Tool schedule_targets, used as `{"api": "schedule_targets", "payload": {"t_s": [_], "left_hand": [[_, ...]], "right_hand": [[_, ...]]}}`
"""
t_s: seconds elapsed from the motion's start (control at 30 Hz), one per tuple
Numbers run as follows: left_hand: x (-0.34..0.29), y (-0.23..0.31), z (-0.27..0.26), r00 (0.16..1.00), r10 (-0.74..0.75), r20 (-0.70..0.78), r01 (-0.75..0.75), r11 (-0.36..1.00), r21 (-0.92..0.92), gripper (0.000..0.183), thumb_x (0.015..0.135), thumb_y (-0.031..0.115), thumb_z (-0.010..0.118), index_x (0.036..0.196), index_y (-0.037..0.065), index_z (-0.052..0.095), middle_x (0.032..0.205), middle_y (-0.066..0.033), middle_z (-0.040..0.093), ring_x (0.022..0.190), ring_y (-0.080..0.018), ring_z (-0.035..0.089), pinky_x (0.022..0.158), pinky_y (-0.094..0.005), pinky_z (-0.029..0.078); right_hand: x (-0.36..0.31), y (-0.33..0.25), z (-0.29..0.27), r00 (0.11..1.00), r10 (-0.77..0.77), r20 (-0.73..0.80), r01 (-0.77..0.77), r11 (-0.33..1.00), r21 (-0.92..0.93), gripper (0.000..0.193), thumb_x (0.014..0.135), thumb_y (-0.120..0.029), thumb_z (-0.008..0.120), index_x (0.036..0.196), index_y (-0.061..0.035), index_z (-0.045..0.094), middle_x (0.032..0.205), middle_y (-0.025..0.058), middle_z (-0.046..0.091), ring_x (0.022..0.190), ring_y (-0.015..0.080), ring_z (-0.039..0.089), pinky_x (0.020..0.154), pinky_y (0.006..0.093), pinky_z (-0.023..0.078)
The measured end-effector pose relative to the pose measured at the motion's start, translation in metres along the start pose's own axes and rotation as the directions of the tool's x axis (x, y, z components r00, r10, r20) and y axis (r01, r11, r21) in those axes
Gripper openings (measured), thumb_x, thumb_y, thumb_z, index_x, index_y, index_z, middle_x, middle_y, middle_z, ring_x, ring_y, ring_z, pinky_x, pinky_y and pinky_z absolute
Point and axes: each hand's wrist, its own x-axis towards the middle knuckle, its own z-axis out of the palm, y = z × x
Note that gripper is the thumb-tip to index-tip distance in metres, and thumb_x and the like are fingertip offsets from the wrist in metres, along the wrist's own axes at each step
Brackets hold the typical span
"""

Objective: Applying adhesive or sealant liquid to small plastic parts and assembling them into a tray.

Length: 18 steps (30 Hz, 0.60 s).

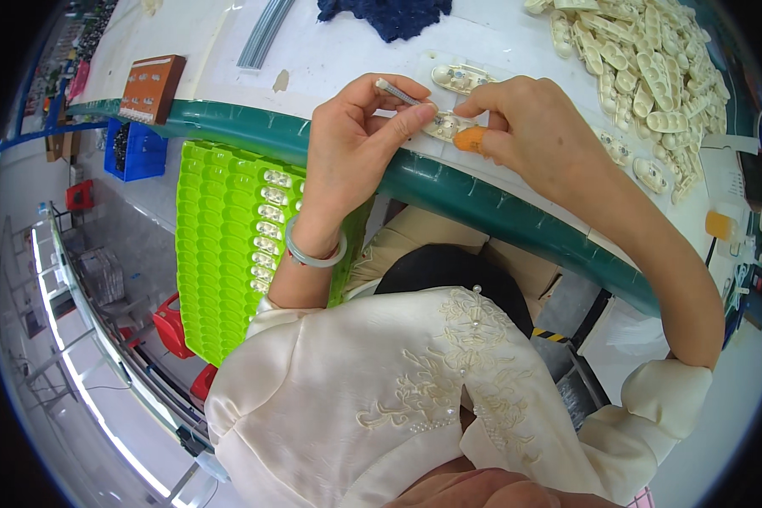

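My left hand (pixel 351 144) is closed, thumb pressed to the fingers, around a slim grey rod (pixel 396 91) with a pale end. At its thumb tip sits a small cream oval casing (pixel 442 127) with metallic-looking parts inside. My right hand (pixel 538 131) is bent round the casing's other end, index finger and thumb closed toward each other. An orange cover (pixel 468 140), like a finger cot, shows at the thumb tip. Just beyond the hands lies another cream casing (pixel 459 78) on the white tabletop. My fingers partly hide the contact points.
A heap of cream casings (pixel 643 68) covers the far right. Grey rods (pixel 265 34) and dark blue cloth (pixel 387 15) lie at the back; a brown box (pixel 151 89) stands left. Below the table's green edge (pixel 499 203) is a green tray (pixel 216 229) with a row of filled casings.
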Motion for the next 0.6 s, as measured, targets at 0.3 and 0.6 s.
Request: {"api": "schedule_targets", "payload": {"t_s": [0.3, 0.6], "left_hand": [[0.001, -0.003, 0.006, 0.996, 0.076, 0.039, -0.072, 0.992, -0.108, 0.014, 0.078, 0.005, 0.067, 0.089, 0.0, 0.062, 0.078, -0.0023, 0.064, 0.071, -0.0054, 0.059, 0.062, -0.0164, 0.048], [-0.002, 0.001, 0.008, 0.984, 0.176, 0.016, -0.176, 0.966, 0.19, 0.013, 0.077, 0.007, 0.068, 0.086, 0.0, 0.062, 0.078, -0.005, 0.065, 0.068, -0.009, 0.062, 0.057, -0.0199, 0.05]], "right_hand": [[0.004, -0.005, -0.006, 0.993, 0.093, 0.067, -0.1, 0.99, 0.1, 0.02, 0.073, -0.011, 0.066, 0.087, 0.0034, 0.064, 0.069, 0.0151, 0.062, 0.06, 0.0238, 0.062, 0.059, 0.0332, 0.049], [0.003, -0.002, -0.005, 0.978, 0.157, 0.14, -0.186, 0.957, 0.221, 0.021, 0.076, -0.009, 0.063, 0.092, 0.0051, 0.061, 0.062, 0.0114, 0.059, 0.043, 0.0153, 0.056, 0.045, 0.0277, 0.046]]}}
